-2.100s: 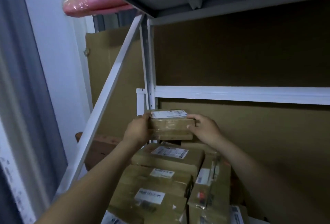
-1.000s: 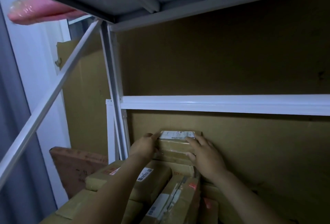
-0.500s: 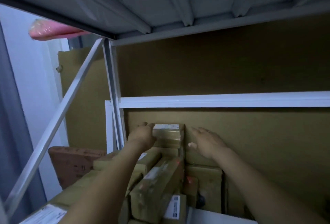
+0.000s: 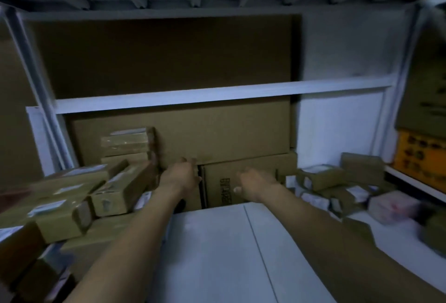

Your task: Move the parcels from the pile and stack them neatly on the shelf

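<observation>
A small taped brown parcel with a white label sits on top of a stack of several parcels at the shelf's back left. Both my hands are off it and hold nothing. My left hand hovers just right of the stack with loosely curled fingers, in front of a flat cardboard box. My right hand hangs beside it, fingers relaxed, before a printed brown box. A loose pile of parcels lies at the right of the shelf.
The white shelf board stretches toward me between my arms. A large cardboard sheet lines the back behind a white crossbar. A yellow carton and a brown carton stand on a neighbouring shelf at the right.
Both hands set the small parcel on the left stack, let go and pulled back to the right. The view swung right and down, revealing the shelf board and the right pile.
</observation>
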